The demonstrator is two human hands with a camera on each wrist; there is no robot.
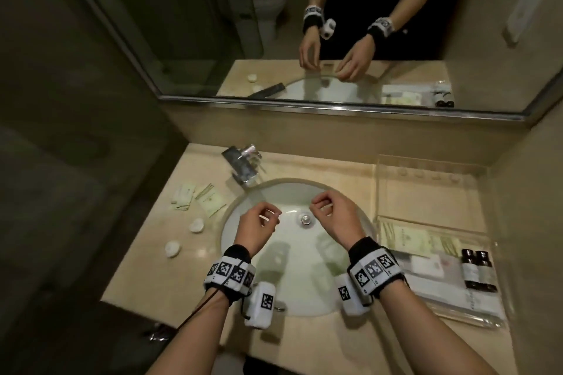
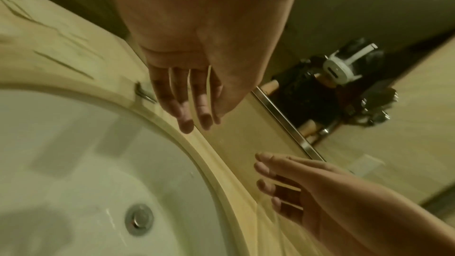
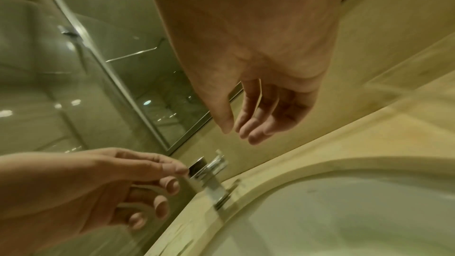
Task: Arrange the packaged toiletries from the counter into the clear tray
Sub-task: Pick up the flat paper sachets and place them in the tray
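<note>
Both hands hover over the sink (image 1: 304, 256). The left hand (image 1: 257, 227) and right hand (image 1: 333, 216) each keep a narrow grip, pinching one end of what looks like a thin clear wrapper (image 1: 265, 218). On the surface to the right, the clear tray (image 1: 487, 318) holds flat packets (image 1: 408, 237) and two dark bottles (image 1: 478, 271). Loose packets (image 1: 210, 199) lie left of the tap (image 1: 243, 164).

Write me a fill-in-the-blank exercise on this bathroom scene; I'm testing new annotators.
1. The left hand and right hand hover above the ____.
2. Two dark bottles lie in the clear ____.
3. Two round white packets sit on the counter on the person's ____ side.
4. Both hands are reflected in the ____ above the counter.

Missing words: sink; tray; left; mirror.
</note>
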